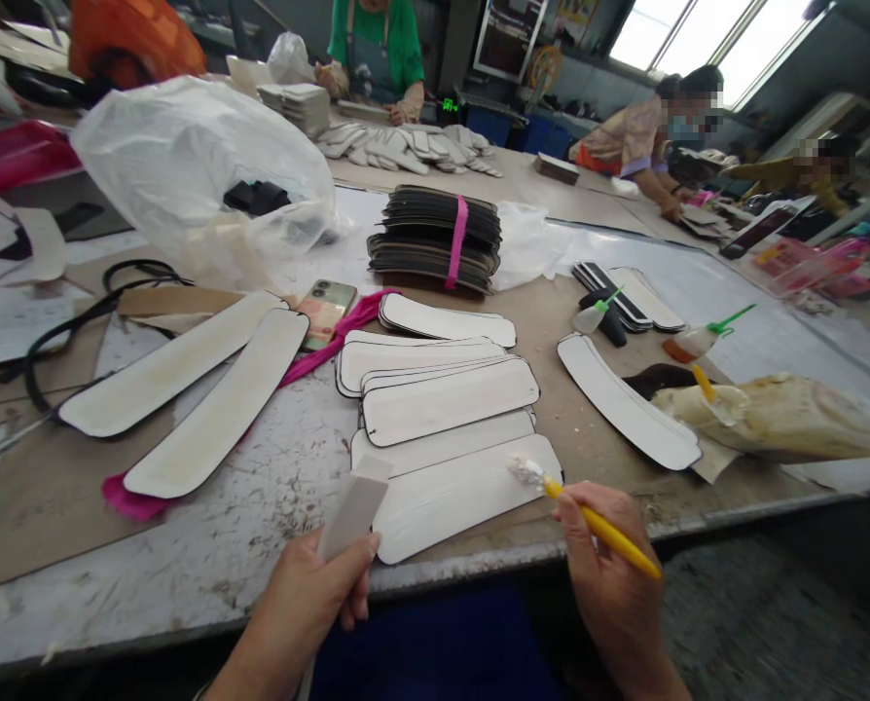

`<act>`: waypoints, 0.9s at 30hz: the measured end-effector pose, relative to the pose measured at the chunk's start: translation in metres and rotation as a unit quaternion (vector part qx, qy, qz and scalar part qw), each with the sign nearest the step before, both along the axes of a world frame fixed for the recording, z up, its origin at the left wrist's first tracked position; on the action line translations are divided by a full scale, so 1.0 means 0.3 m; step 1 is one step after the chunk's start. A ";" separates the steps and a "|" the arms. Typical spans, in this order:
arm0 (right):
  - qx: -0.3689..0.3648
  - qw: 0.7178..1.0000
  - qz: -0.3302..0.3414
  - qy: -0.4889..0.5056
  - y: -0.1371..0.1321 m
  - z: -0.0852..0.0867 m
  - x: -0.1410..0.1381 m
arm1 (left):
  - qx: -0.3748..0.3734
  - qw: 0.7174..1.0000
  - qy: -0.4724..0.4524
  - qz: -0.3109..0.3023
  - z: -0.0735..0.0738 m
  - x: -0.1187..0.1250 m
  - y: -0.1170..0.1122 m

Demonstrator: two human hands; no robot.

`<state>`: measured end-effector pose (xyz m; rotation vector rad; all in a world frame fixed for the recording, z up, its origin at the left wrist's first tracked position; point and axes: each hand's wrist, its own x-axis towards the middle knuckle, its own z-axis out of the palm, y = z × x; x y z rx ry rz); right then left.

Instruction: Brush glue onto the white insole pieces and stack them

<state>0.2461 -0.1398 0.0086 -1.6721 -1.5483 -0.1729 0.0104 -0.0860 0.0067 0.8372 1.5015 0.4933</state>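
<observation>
1. Head view, my hands: my left hand is closed around a white strip, thumb on its face, holding it tilted up just over the table edge. My right hand pinches a yellow-handled brush like a pencil. Its wet bristles hover at the right end of the nearest strip in the fanned row.
2. Doing this well, I judge:
   - keep the brush low and stroke along the strip's length
   - stay inside the dark outline
   - hold the lifted strip by its end so my thumb stays off the face
3. Around me: two long strips lie to the left over a pink ribbon, with a phone just beyond. A banded black bundle and a plastic bag sit further back.
4. To the right are another strip, a green-tipped bottle and a lumpy pouch. The pouch lies close enough to catch my elbow, I think.
5. A co-worker in green works well apart, at the far side of the table.
</observation>
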 end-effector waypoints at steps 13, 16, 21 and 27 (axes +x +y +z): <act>0.026 0.996 -0.052 -0.073 -0.021 0.062 0.071 | 0.019 0.999 0.041 0.015 0.012 -0.013 0.003; 0.022 0.998 -0.050 -0.015 -0.027 0.083 0.059 | 0.040 0.997 0.062 -0.007 0.014 -0.049 -0.001; -0.015 0.996 -0.023 0.079 -0.014 0.150 -0.044 | 0.087 0.995 0.043 -0.025 0.064 -0.083 -0.030; -0.098 0.964 0.117 0.219 0.043 0.162 -0.206 | 0.055 0.990 -0.124 -0.025 0.116 -0.047 -0.047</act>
